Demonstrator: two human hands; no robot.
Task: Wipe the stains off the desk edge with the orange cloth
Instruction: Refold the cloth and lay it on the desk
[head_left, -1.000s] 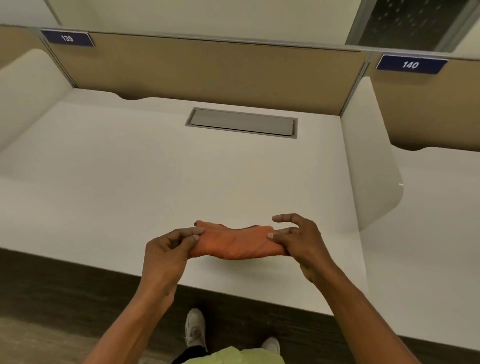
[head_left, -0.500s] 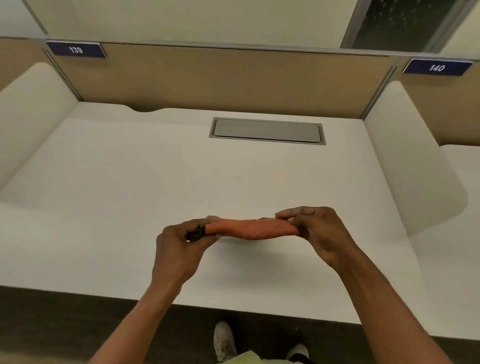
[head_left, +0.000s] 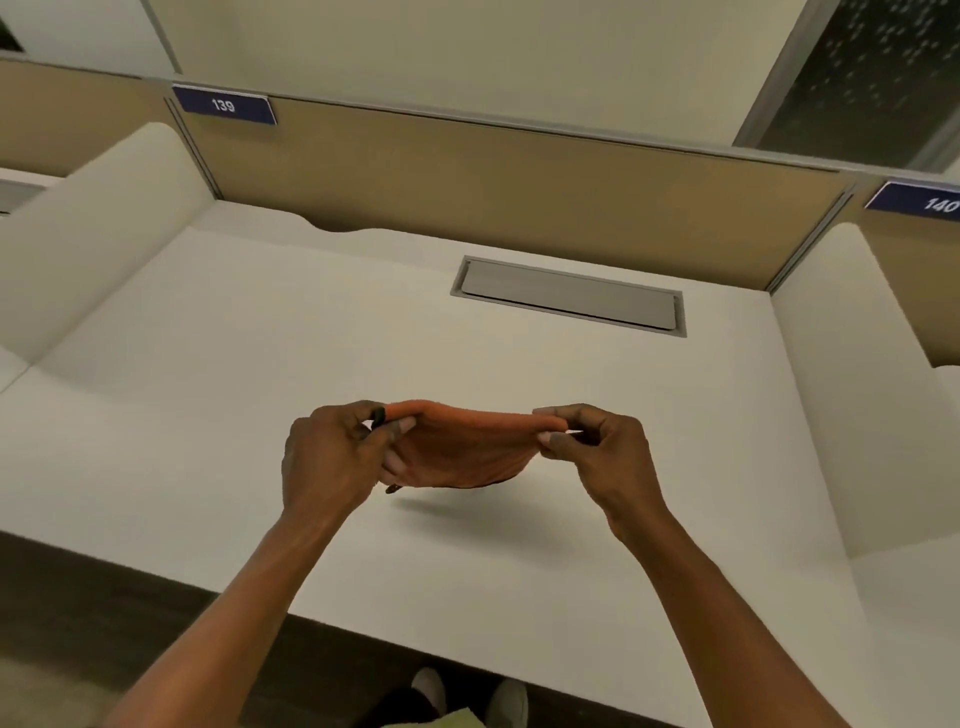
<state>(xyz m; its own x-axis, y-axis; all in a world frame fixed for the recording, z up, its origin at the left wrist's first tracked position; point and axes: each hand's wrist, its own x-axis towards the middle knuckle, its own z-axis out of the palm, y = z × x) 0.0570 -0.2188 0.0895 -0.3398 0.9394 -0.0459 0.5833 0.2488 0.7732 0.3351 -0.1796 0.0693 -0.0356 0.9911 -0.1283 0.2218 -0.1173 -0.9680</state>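
Left grip: my left hand (head_left: 332, 457) pinches the left end of the orange cloth (head_left: 462, 452) between thumb and fingertips, with the lower fingers curled in under the fabric.
Right grip: my right hand (head_left: 597, 452) holds the right end in a tight pinch of thumb and forefinger on the top hem.
Cloth: its top hem is pulled fairly taut between my two hands, and the rest sags below in a shallow pouch.
Where the cloth is: in the air above the middle of the desk (head_left: 208, 415), not touching it; its shadow (head_left: 467, 512) lies on the white top just beneath.
Desk edge: the front edge (head_left: 363, 631) runs under my forearms, nearer to me than the cloth and well apart from it. I cannot make out any stains on it from here.
Farther out: a grey cable flap (head_left: 569, 296) is set into the top near the back, with a tan partition (head_left: 519, 182) behind it.
Step in hand: I judge I am readying the cloth, spreading or folding it into shape. No wiping has begun.
Next move: I should gather the cloth into a firm pad in one hand and bring it down and toward me to the front edge. There I should press it over the lip and rub along its length, first finding where the marks are.
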